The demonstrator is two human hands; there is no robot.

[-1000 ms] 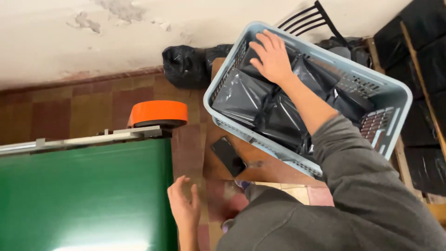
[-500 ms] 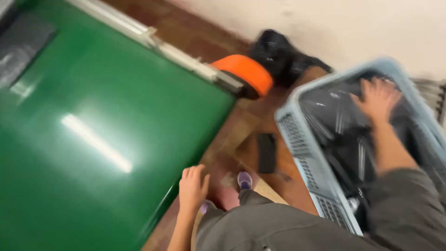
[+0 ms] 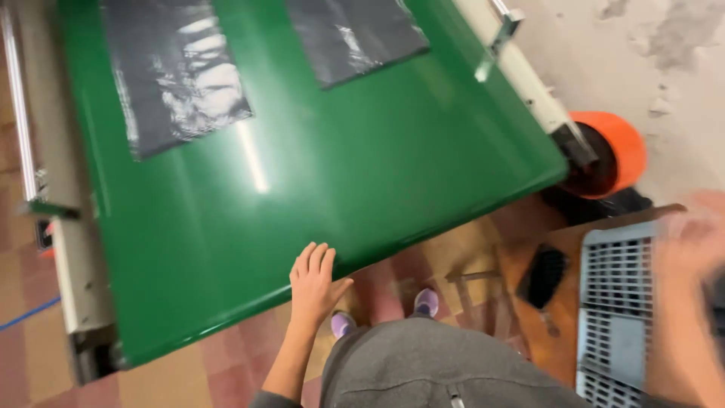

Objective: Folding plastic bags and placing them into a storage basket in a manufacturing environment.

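Observation:
A green conveyor belt (image 3: 340, 174) fills most of the view, with two flat black plastic bags on it, one (image 3: 174, 72) at the far left and another (image 3: 355, 34) to its right. My left hand (image 3: 313, 283) rests at the belt's near edge, fingers apart and holding nothing. At the far right my right hand (image 3: 695, 238) is blurred over a grey-blue slotted basket (image 3: 615, 302). The blur hides whether it holds anything.
An orange drum (image 3: 612, 151) sits at the belt's end by the pale wall. A black phone (image 3: 542, 276) lies on a brown wooden surface (image 3: 521, 257) beside the basket. My shoes (image 3: 427, 302) stand on the tiled floor. Metal side rails (image 3: 57, 189) frame the belt.
The view has swung left from the basket onto the belt, bringing both black bags into sight. My right hand, earlier deep in the basket, is now blurred at the basket's edge. My left hand stays by the belt.

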